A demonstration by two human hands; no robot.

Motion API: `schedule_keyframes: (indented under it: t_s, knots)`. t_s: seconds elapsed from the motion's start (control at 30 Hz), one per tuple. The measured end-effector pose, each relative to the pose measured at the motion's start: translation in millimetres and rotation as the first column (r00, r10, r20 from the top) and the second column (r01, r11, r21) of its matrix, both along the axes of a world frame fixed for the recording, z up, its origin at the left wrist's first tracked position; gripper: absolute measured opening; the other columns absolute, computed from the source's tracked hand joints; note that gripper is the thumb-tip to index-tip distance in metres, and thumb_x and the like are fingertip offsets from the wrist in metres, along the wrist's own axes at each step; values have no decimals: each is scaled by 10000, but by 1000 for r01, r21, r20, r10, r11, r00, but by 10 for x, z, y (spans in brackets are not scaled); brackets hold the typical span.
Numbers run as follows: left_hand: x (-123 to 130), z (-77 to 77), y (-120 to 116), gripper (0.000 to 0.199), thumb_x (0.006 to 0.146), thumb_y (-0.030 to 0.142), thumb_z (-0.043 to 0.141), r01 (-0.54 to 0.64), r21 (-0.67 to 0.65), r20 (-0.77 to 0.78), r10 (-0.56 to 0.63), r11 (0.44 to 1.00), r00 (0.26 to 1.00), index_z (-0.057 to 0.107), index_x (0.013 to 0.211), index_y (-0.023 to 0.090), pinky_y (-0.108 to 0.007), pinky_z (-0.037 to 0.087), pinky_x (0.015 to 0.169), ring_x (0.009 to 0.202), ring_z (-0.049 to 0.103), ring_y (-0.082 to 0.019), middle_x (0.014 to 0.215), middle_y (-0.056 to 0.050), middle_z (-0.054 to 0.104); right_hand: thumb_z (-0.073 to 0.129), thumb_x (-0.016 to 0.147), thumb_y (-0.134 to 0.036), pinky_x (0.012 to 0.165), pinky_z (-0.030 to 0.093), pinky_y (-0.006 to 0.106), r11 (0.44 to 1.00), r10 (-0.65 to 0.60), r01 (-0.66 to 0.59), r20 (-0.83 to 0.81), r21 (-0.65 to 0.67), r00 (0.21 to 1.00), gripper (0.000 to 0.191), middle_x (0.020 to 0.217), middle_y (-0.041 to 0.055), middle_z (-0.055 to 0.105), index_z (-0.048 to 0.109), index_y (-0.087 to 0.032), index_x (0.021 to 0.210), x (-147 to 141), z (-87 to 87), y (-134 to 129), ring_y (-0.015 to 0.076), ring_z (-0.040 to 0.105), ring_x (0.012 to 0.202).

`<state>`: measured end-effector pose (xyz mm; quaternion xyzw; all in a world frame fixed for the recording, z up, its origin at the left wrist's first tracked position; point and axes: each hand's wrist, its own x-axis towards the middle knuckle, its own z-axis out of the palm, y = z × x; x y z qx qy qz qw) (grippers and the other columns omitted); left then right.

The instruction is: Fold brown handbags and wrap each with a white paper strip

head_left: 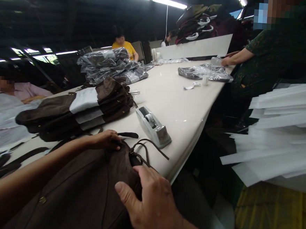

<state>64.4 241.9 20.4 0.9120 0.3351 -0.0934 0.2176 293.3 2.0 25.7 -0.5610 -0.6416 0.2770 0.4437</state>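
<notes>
- Left hand (110, 139) grips the brown bag (79, 189) at its rim (126, 156); right hand (157, 198) is open, thumb wide (fingertips partly hidden).
- Bag lies below them, rim slanting between.
- Tape dispenser (152, 126) stands beyond, on the counter (167, 94).

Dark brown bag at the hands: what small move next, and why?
Perhaps draw the thin cords back onto the dark brown bag with the right hand: they trail beside the tape dispenser, while the left hand grips the bag's edge.

Bright fluorescent tubes (171, 3), dark ceiling (57, 17), glare on plastic wrapping (104, 64), stretched, blurry edges
</notes>
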Motion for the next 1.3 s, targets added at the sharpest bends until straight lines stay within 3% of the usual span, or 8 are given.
schedule_keyframes:
  t_s: [0.23,0.5,0.63,0.73,0.9,1.1,1.2,1.3]
  knots:
    - [-93,-22,-28,507,786,660,544,-198,-80,11,199,977,980,646,901,177,-230,424,706,809,561,-177,834,-9,611,340,1002,-354,636,366,274,934,-353,355,-60,34,934,376,668,7,542,457,-214,674,-260,-702,-234,159,532,652]
    - [125,-157,11,492,786,652,496,-204,-18,-105,201,979,974,628,921,197,-246,412,739,850,583,-199,867,-9,632,436,944,-461,592,373,250,930,-332,292,-167,-224,928,424,633,-4,557,502,-211,608,-149,-1198,-393,140,528,609]
    - [171,-255,78,427,680,597,624,-274,40,-167,277,961,946,647,847,205,-263,396,656,764,587,-210,724,9,616,530,831,-600,583,370,245,887,-332,121,-431,-446,839,519,625,-18,455,403,-196,530,-131,-1268,-350,118,449,602]
    - [190,-288,38,348,666,523,668,-306,102,-133,318,946,939,647,826,214,-278,414,680,776,598,-215,737,7,629,683,681,-642,572,385,239,812,-396,-58,-621,-581,676,534,602,-36,441,424,-192,558,-86,-1308,-329,110,445,593]
    - [317,-272,-398,300,727,317,662,-365,346,39,375,864,926,612,1004,212,-386,404,950,1056,532,-270,1108,-78,587,824,578,-543,630,495,275,628,-515,-465,-782,-624,352,611,874,42,684,605,-173,1012,-22,-1329,-342,198,655,786]
    - [480,-488,-949,192,836,154,482,-462,590,240,402,662,884,578,996,200,-430,455,932,1028,496,-286,1076,-122,541,880,500,-461,710,541,377,711,-519,-418,-823,-566,231,614,797,90,726,653,-121,957,-188,-1451,-375,278,705,778]
    - [462,-643,-1014,236,922,280,403,-541,543,331,428,643,841,581,1027,168,-451,424,1011,1092,506,-294,1111,-149,575,880,479,-506,795,524,400,809,-433,-325,-871,-490,233,614,801,105,725,662,-120,904,-325,-1591,-363,286,700,813]
    - [441,-723,-1018,465,959,423,331,-541,462,301,450,703,841,517,1245,107,-465,311,1131,1298,427,-294,1328,-180,525,843,509,-588,811,517,402,865,-391,-200,-868,-460,306,621,853,104,719,638,-155,904,-381,-1698,-372,288,687,856]
